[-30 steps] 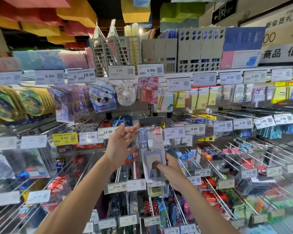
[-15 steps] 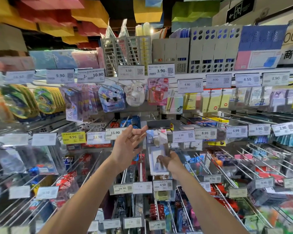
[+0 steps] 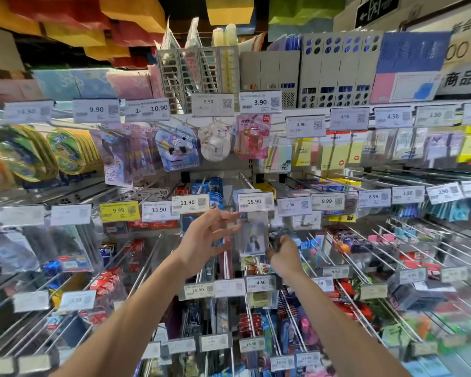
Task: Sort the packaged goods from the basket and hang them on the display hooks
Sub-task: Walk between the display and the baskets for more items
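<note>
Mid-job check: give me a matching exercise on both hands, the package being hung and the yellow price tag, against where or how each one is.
Things:
1. left hand
2. right hand
3. clear package
4. yellow price tag

Place or state:
A. just below the 15.90 tag
B. reads 9.99, left of the 13.90 tag
C. fingers curled, at the clear package's lower right corner
D. fingers spread, at the clear package's left edge

Pairs: 1-D, 2-C, 3-A, 4-B

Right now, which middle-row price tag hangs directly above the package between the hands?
The 15.90 tag, right above the clear package; the 11.90 tag sits to its left, the 2.90 tag to its right.
</note>
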A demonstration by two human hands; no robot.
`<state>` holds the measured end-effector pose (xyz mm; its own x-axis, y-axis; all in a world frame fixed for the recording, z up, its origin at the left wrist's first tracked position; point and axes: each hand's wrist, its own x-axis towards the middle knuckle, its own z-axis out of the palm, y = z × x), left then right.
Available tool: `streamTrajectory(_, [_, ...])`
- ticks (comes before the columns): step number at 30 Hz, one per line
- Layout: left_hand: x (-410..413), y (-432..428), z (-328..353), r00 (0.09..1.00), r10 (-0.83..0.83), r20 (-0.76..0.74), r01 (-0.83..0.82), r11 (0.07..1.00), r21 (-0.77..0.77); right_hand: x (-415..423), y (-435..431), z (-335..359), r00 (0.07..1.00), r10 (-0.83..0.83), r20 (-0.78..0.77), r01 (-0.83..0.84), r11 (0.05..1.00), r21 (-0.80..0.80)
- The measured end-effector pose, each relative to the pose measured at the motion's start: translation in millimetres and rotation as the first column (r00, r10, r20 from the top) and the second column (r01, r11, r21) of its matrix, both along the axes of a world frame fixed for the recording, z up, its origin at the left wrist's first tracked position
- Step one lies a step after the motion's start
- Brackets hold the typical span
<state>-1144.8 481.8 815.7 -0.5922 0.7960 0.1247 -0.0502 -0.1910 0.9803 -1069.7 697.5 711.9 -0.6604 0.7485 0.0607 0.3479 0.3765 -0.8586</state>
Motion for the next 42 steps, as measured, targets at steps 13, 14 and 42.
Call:
streamTrajectory(13, [-5.1,-22.4,-55.5,0.877,-0.049,-0.478,-0.175,0.894,-0.413,72.3,-69.9,12.0,0.971,0.214,0.108,-0.226,0.967,0.115])
streamTrajectory(14, [-5.2,-25.0,-58.7,0.861,-0.067,-0.505,-0.187,0.880,-0.436,74.7,-72.4,11.6,0.970,0.217,0.108,-0.229,0.966,0.117])
streamTrajectory(42, [196.7,-209.0,-179.5,0.739,0.566,-0.366,-0.635,0.404,-0.659,94.9,-176.1,-38.4,0.424,0.842,0.334,-0.906,0.395,0.154])
